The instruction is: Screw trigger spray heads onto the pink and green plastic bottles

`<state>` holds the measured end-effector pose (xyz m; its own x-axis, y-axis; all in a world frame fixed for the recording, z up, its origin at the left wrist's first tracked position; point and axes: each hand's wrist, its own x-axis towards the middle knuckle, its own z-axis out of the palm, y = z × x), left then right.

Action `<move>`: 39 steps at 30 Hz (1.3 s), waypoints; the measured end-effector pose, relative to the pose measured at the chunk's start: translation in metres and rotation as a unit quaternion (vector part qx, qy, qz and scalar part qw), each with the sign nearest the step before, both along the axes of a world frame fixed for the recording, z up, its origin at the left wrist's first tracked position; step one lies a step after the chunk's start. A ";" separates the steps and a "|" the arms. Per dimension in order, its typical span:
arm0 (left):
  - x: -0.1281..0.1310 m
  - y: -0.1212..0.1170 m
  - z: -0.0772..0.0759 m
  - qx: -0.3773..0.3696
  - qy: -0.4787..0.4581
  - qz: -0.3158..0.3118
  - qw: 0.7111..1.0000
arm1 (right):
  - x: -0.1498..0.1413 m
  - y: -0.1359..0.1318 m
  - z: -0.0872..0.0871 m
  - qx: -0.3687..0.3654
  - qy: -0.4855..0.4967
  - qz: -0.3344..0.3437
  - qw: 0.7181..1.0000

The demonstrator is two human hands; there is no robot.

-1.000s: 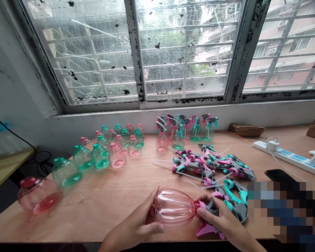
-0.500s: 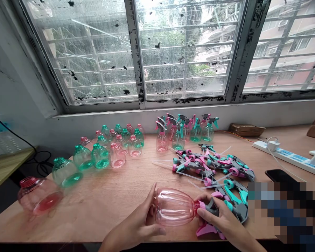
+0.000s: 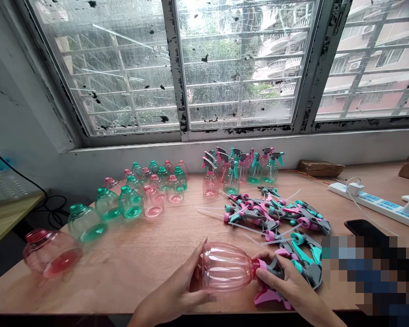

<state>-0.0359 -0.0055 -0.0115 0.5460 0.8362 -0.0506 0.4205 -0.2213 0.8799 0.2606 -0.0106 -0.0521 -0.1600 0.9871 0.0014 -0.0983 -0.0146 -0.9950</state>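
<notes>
Pink bottle (image 3: 226,267), neck (image 3: 254,268) between snugly pinched right fingers (image 3: 270,278), base (image 3: 206,268) at wide-spread left fingers (image 3: 195,260), contact unclear.

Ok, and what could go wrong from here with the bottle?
The bottle is held sideways, the left hand loosely cupped at its base, so it might slip. The right hand grips the collar close to the loose sprayers and might nudge them.

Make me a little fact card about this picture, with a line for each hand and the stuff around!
left hand: by the base of a pink bottle
right hand: gripping the spray head at its neck
bottle's pose: sideways
left side: topless bottles, pink and green
back: bottles with sprayers
right side: loose spray heads, power strip
</notes>
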 end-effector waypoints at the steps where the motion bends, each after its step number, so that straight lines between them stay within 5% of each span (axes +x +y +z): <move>1: 0.000 0.000 0.001 -0.001 0.001 0.000 1.000 | 0.000 0.000 -0.001 -0.001 0.000 -0.002 1.000; 39: 0.001 0.001 -0.004 -0.018 -0.026 0.014 0.999 | -0.002 -0.001 0.006 0.019 -0.015 -0.003 1.000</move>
<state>-0.0352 -0.0050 -0.0158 0.5246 0.8496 -0.0539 0.3798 -0.1769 0.9080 0.2586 -0.0120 -0.0462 -0.1540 0.9875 0.0347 -0.0683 0.0244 -0.9974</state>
